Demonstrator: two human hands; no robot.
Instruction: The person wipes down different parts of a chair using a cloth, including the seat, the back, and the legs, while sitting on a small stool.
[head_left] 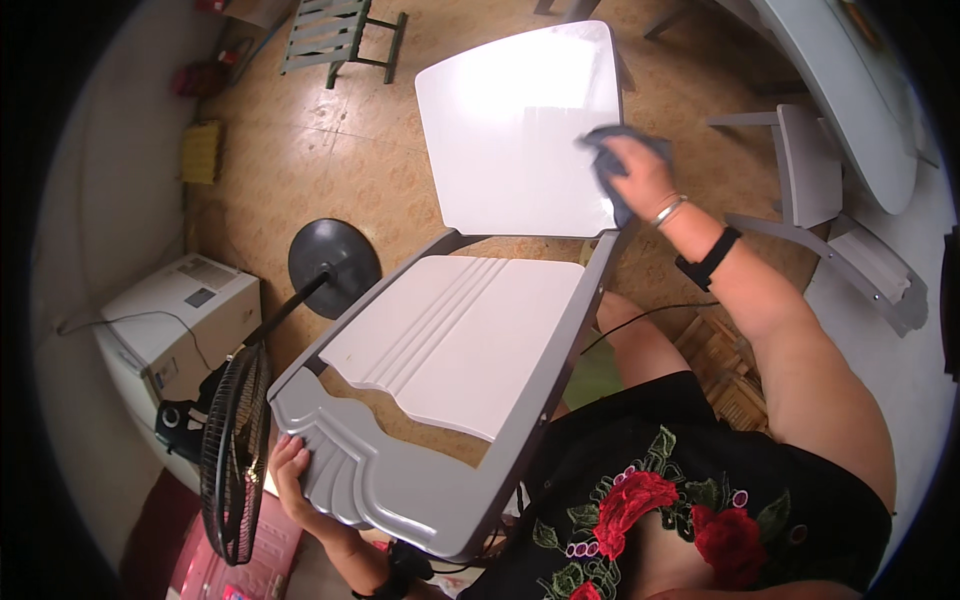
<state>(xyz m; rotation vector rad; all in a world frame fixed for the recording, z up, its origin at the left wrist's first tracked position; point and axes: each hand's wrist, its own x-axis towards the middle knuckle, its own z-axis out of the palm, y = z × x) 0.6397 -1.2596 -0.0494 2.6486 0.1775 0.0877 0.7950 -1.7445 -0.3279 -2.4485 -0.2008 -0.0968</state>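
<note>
A chair with a glossy white seat (520, 130) and a grey backrest frame (525, 420) leans toward me, its carved top rail (370, 475) closest to my body. A white slatted panel (460, 330) fills part of the backrest. My left hand (290, 475) is wrapped round the left end of that top rail, its thumb hidden. At the right edge of the seat, my right hand (642, 178) presses a dark grey cloth (615, 160) against the surface. The cloth is bunched under the fingers and slightly blurred.
A black pedestal fan (235, 455) with a round base (335, 268) stands close on the left, beside a white appliance (185, 305). A green slatted folding stool (328, 38) sits at the far left. Another grey-and-white chair (810, 170) and a pale table (870, 110) stand right.
</note>
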